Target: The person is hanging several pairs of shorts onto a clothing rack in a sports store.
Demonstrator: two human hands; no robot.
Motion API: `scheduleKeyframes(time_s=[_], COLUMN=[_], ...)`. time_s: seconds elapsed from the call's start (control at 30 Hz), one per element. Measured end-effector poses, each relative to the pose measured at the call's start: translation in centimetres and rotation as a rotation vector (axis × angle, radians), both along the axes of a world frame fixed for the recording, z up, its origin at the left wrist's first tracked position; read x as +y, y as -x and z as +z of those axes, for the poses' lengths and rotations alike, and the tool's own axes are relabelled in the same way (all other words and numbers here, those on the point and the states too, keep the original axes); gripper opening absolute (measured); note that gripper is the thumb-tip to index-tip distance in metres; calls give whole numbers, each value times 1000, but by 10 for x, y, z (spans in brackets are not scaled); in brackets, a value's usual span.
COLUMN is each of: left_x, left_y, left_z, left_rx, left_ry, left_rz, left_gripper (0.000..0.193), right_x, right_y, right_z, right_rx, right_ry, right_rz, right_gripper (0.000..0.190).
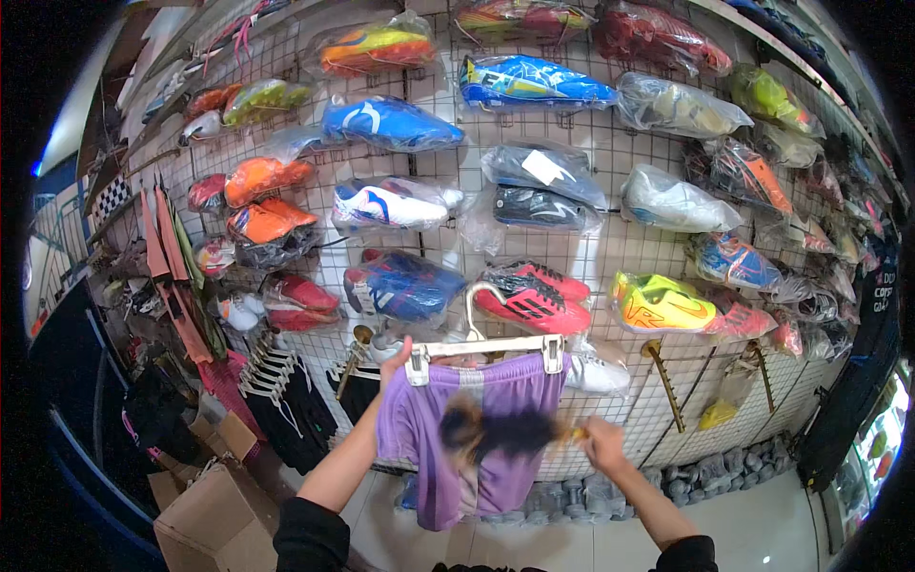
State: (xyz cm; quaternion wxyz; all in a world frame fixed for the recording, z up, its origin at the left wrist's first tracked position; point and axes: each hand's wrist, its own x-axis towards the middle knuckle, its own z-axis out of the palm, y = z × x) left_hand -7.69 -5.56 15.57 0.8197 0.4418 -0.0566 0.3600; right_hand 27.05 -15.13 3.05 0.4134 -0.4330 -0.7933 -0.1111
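Observation:
Purple shorts [515, 400] hang by two clips from a white clip hanger [493, 346] in front of me. My left hand [397, 361] is at the hanger's left end, with the fingers partly hidden behind the hanger and the waistband. My right hand [602, 445] grips the yellow handle of a feather duster, whose dark and brown feathers [507, 431] are blurred across the front of the shorts.
Football boots in clear plastic [532, 307] fill the wire grid wall [429, 236]. Black garments on hangers [293, 407] hang at the left above an open cardboard box [218, 518]. Brass-coloured display arms [665, 386] jut out at the right. Grey dumbbells [586, 497] line the floor.

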Motion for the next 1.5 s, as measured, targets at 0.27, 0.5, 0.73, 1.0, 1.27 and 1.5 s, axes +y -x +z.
scheduleKeyframes(time_s=[0.27, 0.5, 0.73, 1.0, 1.27, 1.5], left_x=[-1, 25, 43, 61, 59, 42], left_y=[-16, -7, 4, 11, 20, 25], left_z=[-43, -49, -72, -81, -101, -120], left_rx=[38, 67, 104, 141, 180, 211], left_ry=[36, 57, 87, 140, 200, 263], left_rz=[-10, -6, -5, 2, 5, 0], left_gripper=[82, 81, 80, 79, 77, 76], right_x=[88, 159, 211, 226, 178, 105], right_y=[5, 27, 36, 31, 35, 40], right_z=[101, 138, 153, 136, 116, 45], right_rx=[-28, -54, 40, 187, 302, 260], right_ry=[-224, -305, -80, 78, -521, -296], right_rz=[-478, -581, -534, -468, -399, -53], right_gripper=[25, 25, 26, 25, 17, 24])
